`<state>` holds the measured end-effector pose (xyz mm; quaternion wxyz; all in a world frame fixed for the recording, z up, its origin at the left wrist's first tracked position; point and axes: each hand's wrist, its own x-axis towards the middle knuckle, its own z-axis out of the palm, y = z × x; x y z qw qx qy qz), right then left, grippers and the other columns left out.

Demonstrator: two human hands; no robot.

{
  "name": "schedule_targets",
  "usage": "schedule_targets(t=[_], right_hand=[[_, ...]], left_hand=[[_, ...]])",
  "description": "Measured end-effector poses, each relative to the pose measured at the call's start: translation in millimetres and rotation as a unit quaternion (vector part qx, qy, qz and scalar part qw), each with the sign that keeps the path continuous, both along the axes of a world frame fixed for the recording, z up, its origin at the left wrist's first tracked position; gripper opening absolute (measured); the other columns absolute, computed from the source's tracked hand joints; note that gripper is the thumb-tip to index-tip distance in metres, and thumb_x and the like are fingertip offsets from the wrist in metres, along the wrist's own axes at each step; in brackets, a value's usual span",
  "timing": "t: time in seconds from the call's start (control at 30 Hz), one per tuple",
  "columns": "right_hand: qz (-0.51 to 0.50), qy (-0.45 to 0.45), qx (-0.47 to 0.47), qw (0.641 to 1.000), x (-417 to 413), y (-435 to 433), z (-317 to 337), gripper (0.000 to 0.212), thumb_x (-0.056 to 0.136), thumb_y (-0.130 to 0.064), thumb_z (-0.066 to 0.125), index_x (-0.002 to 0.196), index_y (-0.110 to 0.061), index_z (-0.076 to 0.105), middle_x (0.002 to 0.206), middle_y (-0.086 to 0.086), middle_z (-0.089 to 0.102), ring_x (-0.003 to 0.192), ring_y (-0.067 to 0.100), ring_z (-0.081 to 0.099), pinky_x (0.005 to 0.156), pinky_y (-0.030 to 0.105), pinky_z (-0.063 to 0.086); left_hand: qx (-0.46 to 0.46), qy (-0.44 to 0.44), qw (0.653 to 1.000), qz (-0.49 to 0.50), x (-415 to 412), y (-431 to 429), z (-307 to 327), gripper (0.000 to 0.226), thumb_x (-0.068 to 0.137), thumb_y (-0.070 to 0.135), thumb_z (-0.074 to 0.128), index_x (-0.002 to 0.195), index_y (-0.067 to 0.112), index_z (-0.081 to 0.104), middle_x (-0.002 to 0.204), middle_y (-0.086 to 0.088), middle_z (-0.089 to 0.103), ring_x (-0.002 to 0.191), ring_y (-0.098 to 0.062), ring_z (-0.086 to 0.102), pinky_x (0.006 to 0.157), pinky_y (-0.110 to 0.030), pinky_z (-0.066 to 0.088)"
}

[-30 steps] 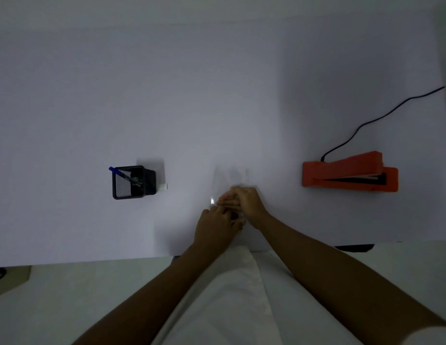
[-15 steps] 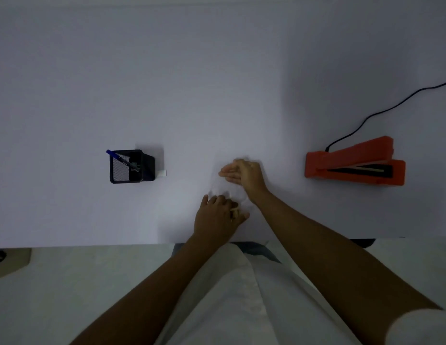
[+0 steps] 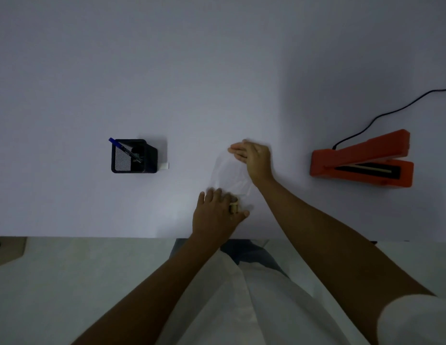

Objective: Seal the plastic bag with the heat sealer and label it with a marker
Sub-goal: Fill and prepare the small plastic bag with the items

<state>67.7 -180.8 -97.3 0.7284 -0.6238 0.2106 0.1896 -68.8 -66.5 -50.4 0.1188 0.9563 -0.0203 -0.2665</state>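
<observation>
A clear plastic bag (image 3: 229, 174) lies flat on the white table (image 3: 167, 83), hard to make out against it. My left hand (image 3: 217, 211) presses its near end, fingers spread, with a small tan object under the fingertips. My right hand (image 3: 253, 158) lies flat on the bag's far end, fingers pointing left. The orange heat sealer (image 3: 361, 161) sits to the right with its jaw raised. A blue-capped marker (image 3: 123, 149) stands in a black mesh holder (image 3: 133, 156) to the left.
The sealer's black cord (image 3: 391, 110) runs off to the upper right. A small white object (image 3: 165, 166) lies beside the holder. The table's near edge runs just below my left hand.
My hands, close together a second ago, have moved apart: the right hand slid away from me along the bag while the left stayed on its near end. The bag now lies spread out.
</observation>
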Motion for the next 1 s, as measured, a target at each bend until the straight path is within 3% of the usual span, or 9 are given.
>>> schedule_targets(t=[0.13, 0.37, 0.6, 0.7, 0.83, 1.0], right_hand=[[-0.015, -0.042, -0.029, 0.999, -1, 0, -2, 0.035, 0.102, -0.014, 0.043, 0.107, 0.011, 0.066, 0.102, 0.021, 0.072, 0.098, 0.025, 0.071, 0.091, 0.032, 0.056], [0.039, -0.125, -0.056, 0.99, -19, 1, 11, 0.034, 0.099, -0.014, 0.042, 0.108, 0.001, 0.071, 0.111, 0.014, 0.072, 0.111, 0.022, 0.066, 0.104, 0.041, 0.048], [0.229, -0.016, 0.069, 0.971, -59, 27, 15, 0.042, 0.104, -0.017, 0.034, 0.109, 0.005, 0.069, 0.111, 0.017, 0.072, 0.114, 0.028, 0.065, 0.107, 0.042, 0.045], [0.241, 0.012, 0.069, 0.968, -59, 26, 10, 0.042, 0.104, -0.021, 0.036, 0.112, 0.006, 0.068, 0.113, 0.018, 0.071, 0.11, 0.025, 0.067, 0.105, 0.04, 0.047], [0.258, -0.001, 0.052, 0.965, -54, 25, 12, 0.042, 0.104, -0.019, 0.035, 0.116, 0.008, 0.065, 0.117, 0.017, 0.069, 0.109, 0.018, 0.067, 0.097, 0.028, 0.051], [0.249, -0.002, 0.086, 0.965, -57, 20, 12, 0.045, 0.105, -0.02, 0.033, 0.112, 0.009, 0.066, 0.113, 0.022, 0.07, 0.108, 0.028, 0.068, 0.102, 0.039, 0.049]], left_hand=[[-0.015, 0.003, 1.0, -0.005, 0, 4, 1, 0.08, 0.081, 0.08, 0.017, 0.133, 0.027, 0.045, 0.145, -0.002, 0.046, 0.136, -0.026, 0.036, 0.116, -0.046, 0.025], [-0.045, -0.031, 0.998, -0.008, 4, 11, 3, 0.075, 0.081, 0.079, 0.022, 0.121, 0.026, 0.058, 0.134, -0.002, 0.057, 0.123, -0.023, 0.052, 0.111, -0.043, 0.035], [-0.001, -0.025, 0.998, -0.058, 7, 10, 5, 0.076, 0.083, 0.075, 0.022, 0.129, 0.025, 0.056, 0.138, -0.002, 0.055, 0.131, -0.024, 0.047, 0.116, -0.046, 0.027], [-0.006, -0.021, 0.998, -0.055, 5, 11, 4, 0.072, 0.084, 0.076, 0.023, 0.128, 0.029, 0.056, 0.138, -0.001, 0.054, 0.131, -0.024, 0.046, 0.117, -0.047, 0.025], [-0.008, -0.018, 0.998, -0.061, 3, 12, 2, 0.078, 0.082, 0.077, 0.016, 0.129, 0.027, 0.055, 0.138, -0.001, 0.054, 0.13, -0.024, 0.046, 0.116, -0.046, 0.023], [-0.001, -0.034, 0.998, -0.06, 3, 12, 2, 0.078, 0.082, 0.077, 0.02, 0.127, 0.025, 0.057, 0.135, -0.002, 0.056, 0.129, -0.024, 0.047, 0.115, -0.044, 0.024]])
